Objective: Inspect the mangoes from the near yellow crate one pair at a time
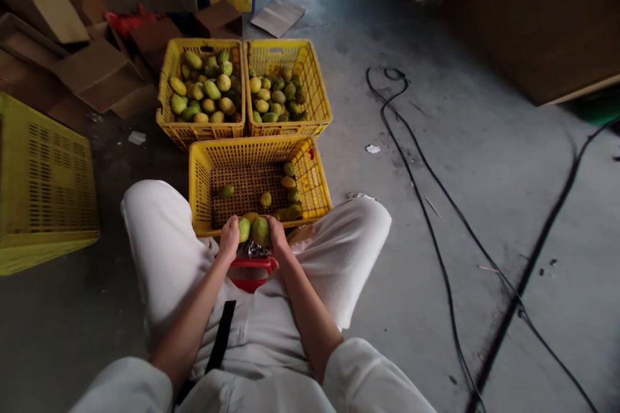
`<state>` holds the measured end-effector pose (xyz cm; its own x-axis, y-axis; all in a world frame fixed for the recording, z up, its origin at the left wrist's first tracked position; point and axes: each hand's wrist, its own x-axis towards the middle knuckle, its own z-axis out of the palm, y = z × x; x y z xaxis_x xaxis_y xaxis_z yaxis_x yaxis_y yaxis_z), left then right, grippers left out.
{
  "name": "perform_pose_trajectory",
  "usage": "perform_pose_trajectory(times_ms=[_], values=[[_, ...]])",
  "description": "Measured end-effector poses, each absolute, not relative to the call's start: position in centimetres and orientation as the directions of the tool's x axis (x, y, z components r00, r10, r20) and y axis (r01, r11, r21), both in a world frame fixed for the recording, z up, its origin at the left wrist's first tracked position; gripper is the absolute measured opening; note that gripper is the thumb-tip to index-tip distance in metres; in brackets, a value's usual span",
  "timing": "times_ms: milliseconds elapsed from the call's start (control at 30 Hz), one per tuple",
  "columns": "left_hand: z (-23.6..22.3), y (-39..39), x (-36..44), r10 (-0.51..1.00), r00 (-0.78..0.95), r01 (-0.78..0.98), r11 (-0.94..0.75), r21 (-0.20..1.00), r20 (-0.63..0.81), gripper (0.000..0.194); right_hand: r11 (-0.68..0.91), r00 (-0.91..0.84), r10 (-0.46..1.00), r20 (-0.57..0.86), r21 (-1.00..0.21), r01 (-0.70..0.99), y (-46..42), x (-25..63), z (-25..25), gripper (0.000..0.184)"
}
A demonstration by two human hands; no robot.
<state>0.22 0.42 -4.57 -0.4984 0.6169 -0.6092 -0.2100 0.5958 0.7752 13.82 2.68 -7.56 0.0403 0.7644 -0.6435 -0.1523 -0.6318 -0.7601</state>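
Observation:
My left hand (pixel 229 240) is closed around a green mango (pixel 244 230), held over the near rim of a yellow plastic crate (pixel 198 187). Beside it, my right hand (pixel 278 236) grips a second, darker green mango (pixel 260 231). The two fruits are side by side, almost touching. Inside the near crate lie several more mangoes, mostly along its right side, with a single one (pixel 226 191) at the left. Part of the crate's near end is hidden by my hands and the fruit.
Behind stand two yellow crates, left (pixel 167 103) and right (pixel 314 87), both holding many green-yellow mangoes. Another yellow crate (pixel 46 181) is at the far left, below cardboard boxes (pixel 97 71). Black cables (pixel 431 200) run across the floor at right. Something red (pixel 252 284) is between my legs.

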Motion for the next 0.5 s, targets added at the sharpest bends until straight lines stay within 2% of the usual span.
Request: perform_pose_trajectory(times_ms=[133,300,433,500], values=[[-4.5,0.3,0.2,0.565,-0.533,-0.225,0.623,0.749,-0.63,0.028,-0.655,0.015,0.734,-0.679,-0.714,-0.245,2.6,13.2,-7.0,0.051],[-3.8,0.0,1.1,0.638,-0.497,-0.22,0.562,0.797,-0.588,0.028,-0.703,0.032,0.661,-0.749,-0.634,-0.322,2.4,12.8,-6.6,0.055],[-3.3,0.0,1.5,0.627,-0.53,-0.282,0.505,0.816,-0.571,0.05,-0.699,0.063,0.662,-0.747,-0.646,-0.308,2.2,12.9,-6.4,0.059],[-3.3,0.1,1.4,0.604,-0.538,-0.302,0.514,0.803,-0.589,0.052,-0.676,0.087,0.681,-0.727,-0.67,-0.306,2.1,12.8,-6.7,0.058]])
